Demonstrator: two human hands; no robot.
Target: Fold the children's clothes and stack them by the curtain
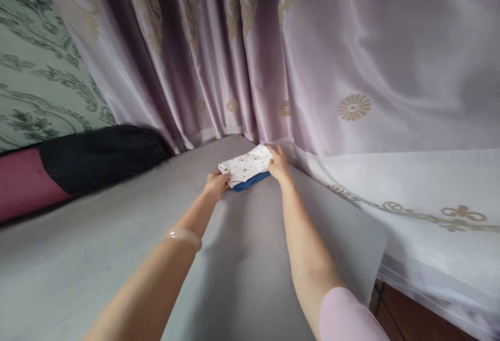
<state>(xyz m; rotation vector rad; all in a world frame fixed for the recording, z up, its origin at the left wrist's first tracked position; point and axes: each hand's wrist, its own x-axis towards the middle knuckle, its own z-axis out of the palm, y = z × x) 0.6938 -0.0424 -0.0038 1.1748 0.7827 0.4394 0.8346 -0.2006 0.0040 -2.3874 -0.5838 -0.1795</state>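
A folded white cloth [247, 165] with small dark and brown specks lies over a folded blue cloth [252, 180] near the far corner of the grey surface. My left hand [217, 184] grips the left end of the white cloth, thumb on top and fingers beneath. At its right end, my right hand [278, 163] holds the edge, with some fingers raised behind it. Whether the fingers also take in the blue cloth, I cannot tell. A pale bangle [184, 238] circles my left forearm.
Purple-pink curtains [265, 80] with gold patterns hang behind the grey surface [156, 247] and along its right side. A black and dark pink padded bundle [105, 156] lies at the left, against green patterned wallpaper [47, 65]. Brown floor [414, 310] shows at the lower right.
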